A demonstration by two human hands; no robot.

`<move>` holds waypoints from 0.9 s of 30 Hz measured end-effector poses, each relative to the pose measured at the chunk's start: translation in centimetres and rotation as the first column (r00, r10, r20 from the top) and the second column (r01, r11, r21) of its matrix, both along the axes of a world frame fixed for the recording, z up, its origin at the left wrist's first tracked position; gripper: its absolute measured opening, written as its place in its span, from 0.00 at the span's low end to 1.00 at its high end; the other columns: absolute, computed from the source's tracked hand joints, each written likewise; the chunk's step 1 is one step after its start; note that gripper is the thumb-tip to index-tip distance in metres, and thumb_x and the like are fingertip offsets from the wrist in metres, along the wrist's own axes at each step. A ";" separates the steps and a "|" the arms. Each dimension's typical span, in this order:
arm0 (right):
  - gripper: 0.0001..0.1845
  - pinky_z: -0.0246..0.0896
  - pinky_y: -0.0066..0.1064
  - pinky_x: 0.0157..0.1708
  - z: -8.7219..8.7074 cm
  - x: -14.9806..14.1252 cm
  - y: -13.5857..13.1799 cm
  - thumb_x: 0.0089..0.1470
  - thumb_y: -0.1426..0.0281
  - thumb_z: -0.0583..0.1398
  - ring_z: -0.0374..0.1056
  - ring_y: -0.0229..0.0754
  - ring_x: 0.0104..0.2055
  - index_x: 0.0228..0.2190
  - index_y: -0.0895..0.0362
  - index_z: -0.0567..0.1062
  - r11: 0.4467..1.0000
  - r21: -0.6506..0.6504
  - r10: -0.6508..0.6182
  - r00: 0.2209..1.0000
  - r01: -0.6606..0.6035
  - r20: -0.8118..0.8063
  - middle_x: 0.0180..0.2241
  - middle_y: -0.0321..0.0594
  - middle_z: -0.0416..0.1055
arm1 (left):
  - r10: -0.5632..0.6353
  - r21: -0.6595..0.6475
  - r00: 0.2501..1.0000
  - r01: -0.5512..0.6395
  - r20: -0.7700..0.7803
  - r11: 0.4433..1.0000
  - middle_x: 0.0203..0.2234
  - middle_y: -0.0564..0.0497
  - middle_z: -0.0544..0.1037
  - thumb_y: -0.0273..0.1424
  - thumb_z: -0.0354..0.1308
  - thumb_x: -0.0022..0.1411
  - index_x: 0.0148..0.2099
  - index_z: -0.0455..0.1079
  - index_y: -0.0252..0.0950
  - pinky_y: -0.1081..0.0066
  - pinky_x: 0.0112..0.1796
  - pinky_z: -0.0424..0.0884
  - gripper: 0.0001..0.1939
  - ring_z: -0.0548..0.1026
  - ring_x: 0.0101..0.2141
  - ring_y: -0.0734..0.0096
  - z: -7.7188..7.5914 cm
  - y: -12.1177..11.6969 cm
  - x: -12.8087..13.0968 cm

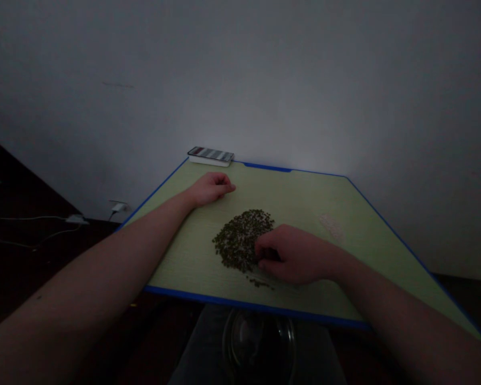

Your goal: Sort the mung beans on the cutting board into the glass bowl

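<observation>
A pile of small dark green beans mixed with pale grains [240, 238] lies spread on the pale green tabletop [292, 195]. My right hand [288, 254] rests at the right edge of this pile. Its fingers are curled towards the thumb in a pinch, and what is between the fingertips is too small or hidden to make out. Further right is a thin patch of pale grains [332, 225]. My left hand [213, 188] lies on the table beyond the pile, loosely closed with the thumb forward; nothing shows in it.
A phone [211, 153] lies on a white box at the back left corner. The table's blue rim [224, 302] runs along the front, with a round glass vessel [260, 342] below it at my lap. A white wall stands behind; a plugged-in charger [119, 207] is at left.
</observation>
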State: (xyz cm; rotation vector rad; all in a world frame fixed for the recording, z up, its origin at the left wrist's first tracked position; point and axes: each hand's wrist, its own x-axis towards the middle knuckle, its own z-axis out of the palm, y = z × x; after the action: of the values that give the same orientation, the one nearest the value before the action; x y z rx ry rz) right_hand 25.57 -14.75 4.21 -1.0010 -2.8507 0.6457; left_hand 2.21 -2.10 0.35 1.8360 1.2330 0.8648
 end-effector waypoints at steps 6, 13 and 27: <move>0.04 0.43 0.26 0.22 -0.1 -0.2 0.2 0.47 0.73 0.58 0.54 0.31 0.21 0.26 0.58 0.74 1.000 0.007 -0.011 1.000 0.011 -0.010 0.19 0.31 0.65 | -0.005 0.007 1.000 0.005 -0.005 1.000 0.13 0.60 0.63 0.38 0.59 0.52 0.26 0.62 0.35 0.76 0.19 0.53 0.13 0.58 0.15 0.81 -0.2 0.2 -0.1; 0.05 0.44 0.26 0.23 -0.2 -0.5 0.5 0.47 0.73 0.58 0.55 0.32 0.22 0.28 0.58 0.74 0.999 0.004 0.032 0.999 -0.032 -0.030 0.21 0.31 0.66 | -0.011 0.004 1.000 0.011 -0.009 1.000 0.13 0.59 0.62 0.38 0.59 0.52 0.25 0.62 0.35 0.76 0.19 0.53 0.13 0.58 0.15 0.81 -0.1 0.1 0.0; 0.05 0.46 0.26 0.24 0.2 -0.2 0.2 0.48 0.75 0.57 0.56 0.33 0.23 0.28 0.59 0.75 0.991 -0.031 0.129 0.992 -0.129 0.003 0.22 0.33 0.67 | -0.003 -0.001 1.000 0.003 -0.008 1.000 0.13 0.59 0.63 0.38 0.59 0.51 0.26 0.63 0.35 0.75 0.20 0.54 0.12 0.59 0.16 0.81 0.1 0.0 0.1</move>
State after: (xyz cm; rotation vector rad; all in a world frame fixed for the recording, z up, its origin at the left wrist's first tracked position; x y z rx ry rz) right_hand 25.37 -14.58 4.40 -0.8277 -2.9376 0.7003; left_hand 2.29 -2.14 0.45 1.8419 1.2345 0.8562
